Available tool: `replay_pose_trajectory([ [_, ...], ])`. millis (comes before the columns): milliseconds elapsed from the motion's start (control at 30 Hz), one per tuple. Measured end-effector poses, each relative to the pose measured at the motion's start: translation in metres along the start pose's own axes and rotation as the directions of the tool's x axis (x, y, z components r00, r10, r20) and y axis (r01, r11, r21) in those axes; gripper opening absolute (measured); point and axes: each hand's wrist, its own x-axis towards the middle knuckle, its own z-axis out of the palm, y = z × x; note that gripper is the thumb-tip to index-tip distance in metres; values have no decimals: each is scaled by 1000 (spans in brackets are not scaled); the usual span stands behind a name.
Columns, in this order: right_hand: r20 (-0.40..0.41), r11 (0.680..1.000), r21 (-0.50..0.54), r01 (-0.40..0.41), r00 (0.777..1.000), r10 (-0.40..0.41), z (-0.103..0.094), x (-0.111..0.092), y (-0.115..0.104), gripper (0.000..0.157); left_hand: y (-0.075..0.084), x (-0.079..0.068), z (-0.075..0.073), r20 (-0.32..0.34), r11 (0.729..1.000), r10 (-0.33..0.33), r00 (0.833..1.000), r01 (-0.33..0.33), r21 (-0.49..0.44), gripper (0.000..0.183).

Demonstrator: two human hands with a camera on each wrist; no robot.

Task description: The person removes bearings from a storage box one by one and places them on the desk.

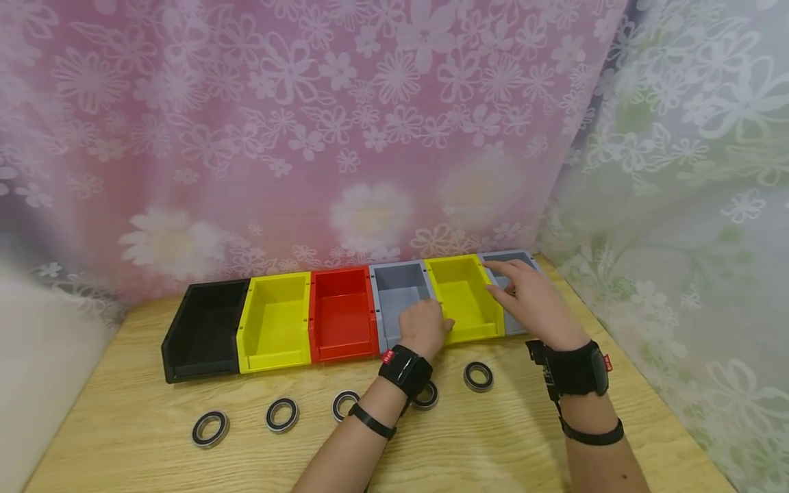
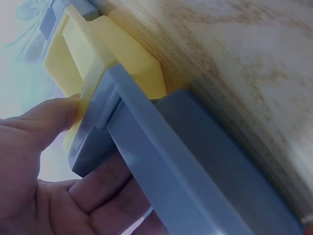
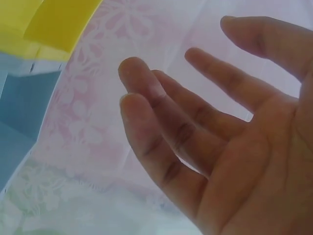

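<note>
My left hand (image 1: 424, 325) is at the front of a grey bin (image 1: 399, 277) and the yellow bin (image 1: 462, 301) to its right. In the left wrist view, it pinches their adjoining walls: the thumb presses the yellow bin (image 2: 88, 44) while the fingers curl against the grey bin (image 2: 156, 142). My right hand (image 1: 533, 301) hovers over the rightmost grey bin (image 1: 513, 254), partly hiding it. Its fingers are spread and loosely bent, holding nothing, as the right wrist view confirms.
Left of these bins, in the same row, stand a red bin (image 1: 343, 315), another yellow bin (image 1: 277, 325) and a black bin (image 1: 209, 329). Several ring bearings lie before the row, among them a bearing (image 1: 468, 378) at right; my left arm partly covers some. A floral curtain (image 1: 345, 137) hangs behind.
</note>
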Motion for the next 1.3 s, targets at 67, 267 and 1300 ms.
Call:
replay_pose_trajectory([
  [67, 15, 1000, 17, -11, 1000, 10, -4, -1, 5, 48, 1, 0, 1, -3, 1000, 3, 1000, -3, 1, 41],
  [267, 27, 997, 43, -65, 998, 64, -13, -3, 20, 47, 0, -1, 2, -17, 1000, 7, 1000, -7, 19, 44],
  [1300, 22, 986, 23, -163, 987, 162, -15, -4, 51, 48, 75, 19, -25, -80, 985, 175, 981, -173, 28, 44],
])
